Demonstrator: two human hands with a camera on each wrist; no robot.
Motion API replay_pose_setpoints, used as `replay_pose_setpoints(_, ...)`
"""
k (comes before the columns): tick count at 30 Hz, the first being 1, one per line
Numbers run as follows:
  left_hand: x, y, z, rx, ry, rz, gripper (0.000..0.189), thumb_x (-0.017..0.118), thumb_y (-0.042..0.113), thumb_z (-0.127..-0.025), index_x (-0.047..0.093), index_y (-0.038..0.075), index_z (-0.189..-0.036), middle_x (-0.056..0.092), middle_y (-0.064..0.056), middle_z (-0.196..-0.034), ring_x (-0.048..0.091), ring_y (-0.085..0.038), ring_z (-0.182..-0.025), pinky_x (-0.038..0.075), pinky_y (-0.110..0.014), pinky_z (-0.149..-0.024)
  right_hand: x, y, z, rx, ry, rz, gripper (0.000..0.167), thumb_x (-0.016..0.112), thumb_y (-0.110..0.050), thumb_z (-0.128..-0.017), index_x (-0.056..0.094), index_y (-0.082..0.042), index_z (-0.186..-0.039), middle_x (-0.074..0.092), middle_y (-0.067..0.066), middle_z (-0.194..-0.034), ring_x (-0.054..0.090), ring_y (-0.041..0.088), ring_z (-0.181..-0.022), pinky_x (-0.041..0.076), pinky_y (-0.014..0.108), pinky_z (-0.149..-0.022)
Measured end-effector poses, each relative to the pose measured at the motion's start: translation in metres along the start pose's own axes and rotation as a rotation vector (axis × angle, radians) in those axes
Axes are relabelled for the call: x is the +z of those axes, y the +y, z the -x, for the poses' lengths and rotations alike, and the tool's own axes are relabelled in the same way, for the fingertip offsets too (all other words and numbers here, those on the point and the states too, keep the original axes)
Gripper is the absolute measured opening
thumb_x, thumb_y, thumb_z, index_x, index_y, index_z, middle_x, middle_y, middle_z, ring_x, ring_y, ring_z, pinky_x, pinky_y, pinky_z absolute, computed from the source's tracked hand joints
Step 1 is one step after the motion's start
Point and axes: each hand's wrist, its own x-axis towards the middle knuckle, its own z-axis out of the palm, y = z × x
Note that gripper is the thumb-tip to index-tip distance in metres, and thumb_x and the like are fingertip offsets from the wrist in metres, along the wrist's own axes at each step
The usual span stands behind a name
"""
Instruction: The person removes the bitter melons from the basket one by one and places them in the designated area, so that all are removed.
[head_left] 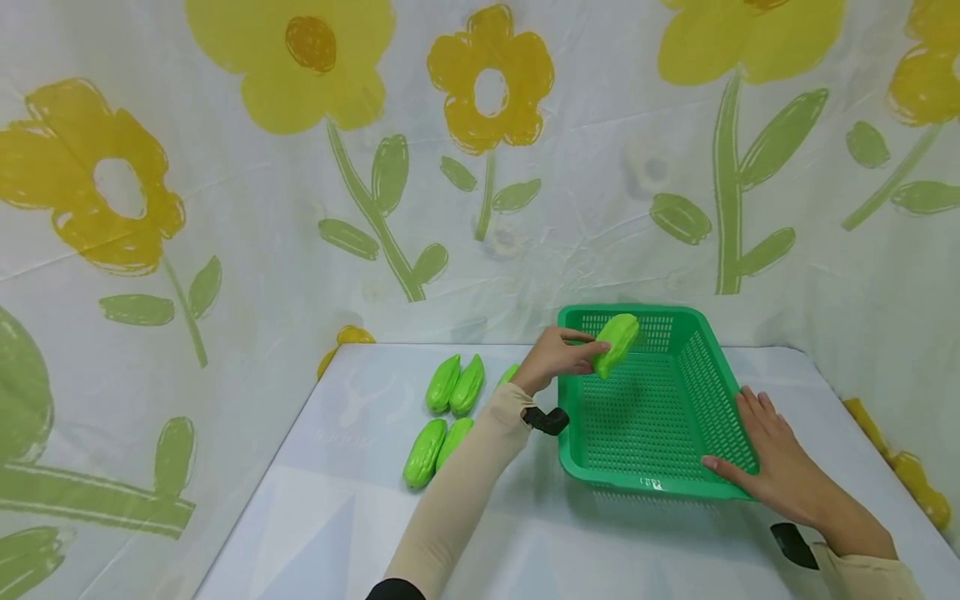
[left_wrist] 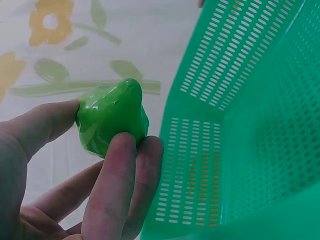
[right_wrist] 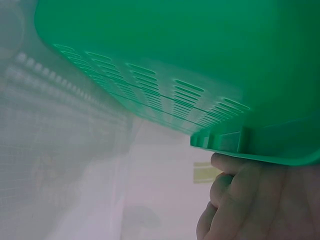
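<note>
In the head view my left hand point(head_left: 558, 357) pinches a glossy, bright green, ridged bitter melon point(head_left: 618, 343) between thumb and fingers. It holds the melon above the left side of a green plastic basket point(head_left: 566, 433). The left wrist view shows the melon point(left_wrist: 112, 117) end on, beside the basket's slotted wall point(left_wrist: 192, 170). At the basket's front right corner my right hand point(head_left: 783, 467) rests on the rim, fingers stretched along the right side and thumb over the front edge. More bitter melons point(head_left: 425, 454) lie left of the basket, partly hidden by my left arm.
The basket stands on a white table point(head_left: 337, 483) with pale blue triangle shapes. Behind and around the table hangs a white curtain point(head_left: 585, 233) printed with yellow flowers. The table's left and right edges are visible.
</note>
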Motion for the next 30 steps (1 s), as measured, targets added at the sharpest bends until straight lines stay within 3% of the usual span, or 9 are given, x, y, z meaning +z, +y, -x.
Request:
replay_pose_setpoints(17, -0.020, -0.011, 0.031, -0.038, 0.111, 0.047, 0.051, 0.082, 0.033, -0.090, 0.070, 0.003, -0.130, 0.079, -0.017, -0.100, 0.075, -0.014, -0.075, 0.065, -0.033, -0.083, 0.000, 0.000, -0.002, -0.022, 0.018, 0.006, 0.107, 0.064, -0.043, -0.098, -0.005, 0.008, -0.162, -0.008, 0.035, -0.169, -0.025, 0.037, -0.159, -0.025, 0.051, -0.126)
replay_pose_setpoints(24, -0.030, -0.022, 0.045, -0.048, 0.161, 0.075, 0.050, 0.083, 0.032, -0.089, 0.070, 0.007, -0.131, 0.077, -0.015, -0.110, 0.075, -0.016, -0.076, 0.065, -0.033, -0.085, 0.001, -0.002, -0.001, -0.008, -0.003, 0.001, 0.108, 0.064, -0.044, -0.099, -0.006, 0.008, -0.162, -0.009, 0.034, -0.169, -0.025, 0.039, -0.158, -0.023, 0.055, -0.127)
replay_pose_setpoints(30, -0.040, -0.029, 0.055, -0.027, 0.186, 0.095, 0.049, 0.080, 0.027, -0.092, 0.069, 0.002, -0.132, 0.076, -0.022, -0.113, 0.075, -0.015, -0.074, 0.065, -0.035, -0.083, -0.001, -0.003, 0.000, 0.000, -0.006, -0.002, 0.107, 0.063, -0.044, -0.099, -0.007, 0.008, -0.162, -0.010, 0.034, -0.169, -0.026, 0.039, -0.158, -0.024, 0.054, -0.126)
